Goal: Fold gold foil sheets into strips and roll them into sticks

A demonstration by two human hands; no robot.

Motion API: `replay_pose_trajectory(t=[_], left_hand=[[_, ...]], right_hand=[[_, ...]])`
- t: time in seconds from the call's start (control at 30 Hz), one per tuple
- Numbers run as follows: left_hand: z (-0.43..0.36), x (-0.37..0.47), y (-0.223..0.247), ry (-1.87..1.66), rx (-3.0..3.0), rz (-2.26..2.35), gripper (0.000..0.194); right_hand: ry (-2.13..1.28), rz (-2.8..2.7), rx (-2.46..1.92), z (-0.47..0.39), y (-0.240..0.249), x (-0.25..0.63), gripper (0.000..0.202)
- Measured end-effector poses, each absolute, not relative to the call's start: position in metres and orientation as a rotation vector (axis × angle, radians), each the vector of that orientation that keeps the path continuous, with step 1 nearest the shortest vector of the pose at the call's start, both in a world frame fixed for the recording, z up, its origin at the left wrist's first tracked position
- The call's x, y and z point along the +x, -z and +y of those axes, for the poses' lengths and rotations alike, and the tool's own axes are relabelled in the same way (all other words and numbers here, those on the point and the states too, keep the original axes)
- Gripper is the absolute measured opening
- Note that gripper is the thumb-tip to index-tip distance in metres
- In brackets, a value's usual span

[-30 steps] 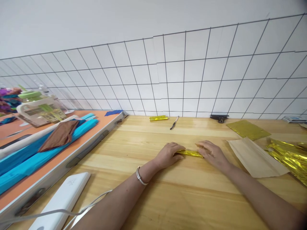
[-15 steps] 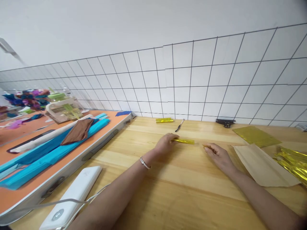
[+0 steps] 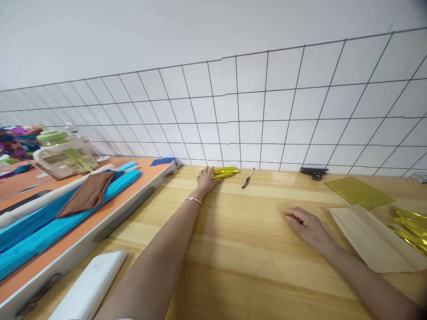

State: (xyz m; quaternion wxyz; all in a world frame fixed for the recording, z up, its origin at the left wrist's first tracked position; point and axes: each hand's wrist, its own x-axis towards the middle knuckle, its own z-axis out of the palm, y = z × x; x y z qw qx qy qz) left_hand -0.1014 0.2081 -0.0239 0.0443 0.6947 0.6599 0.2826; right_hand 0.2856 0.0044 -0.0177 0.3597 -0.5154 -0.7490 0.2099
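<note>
Near the wall, my left hand [image 3: 206, 180] reaches to the back of the wooden table [image 3: 233, 249], its fingers around the left end of a gold foil strip. That strip lies with other gold foil strips [image 3: 226, 172] in a small pile. My right hand [image 3: 303, 222] rests over the table at centre right, fingers curled and thumb against them; whether something small is in the pinch cannot be made out. Between the hands, farther back, lies a pen [image 3: 248, 178].
At the right are a gold sheet [image 3: 360, 191], brown paper [image 3: 376, 240] and crumpled gold foil [image 3: 412, 229]. A black tool [image 3: 314, 172] sits by the wall. On the left, an orange surface [image 3: 133, 191] holds blue rolls [image 3: 66, 226]; a white device [image 3: 90, 284] lies in front.
My left hand has moved left and away, carrying the gold strip from mid-table to the pile at the wall. My right hand stays nearly in place. The view has shifted slightly.
</note>
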Motion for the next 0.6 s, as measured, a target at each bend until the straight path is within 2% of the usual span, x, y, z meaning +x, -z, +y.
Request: replay_pose_trajectory(t=[0.1,0.33,0.6], left_hand=[[0.223,-0.095,0.028,-0.810,2.239,1.993,0.071],[0.247,-0.092,0.029,-0.789,2.431,1.870,0.047],[0.248,-0.115,0.028,-1.033,2.240,2.027,0.048]], right_hand=[[-0.533,-1.962,-1.330,0.001,0.012,0.282,0.023],[-0.268,-2.182,-1.272,-0.002,0.007,0.274,0.022],[-0.063,-2.350,-1.249,-0.007,0.006,0.268,0.023]])
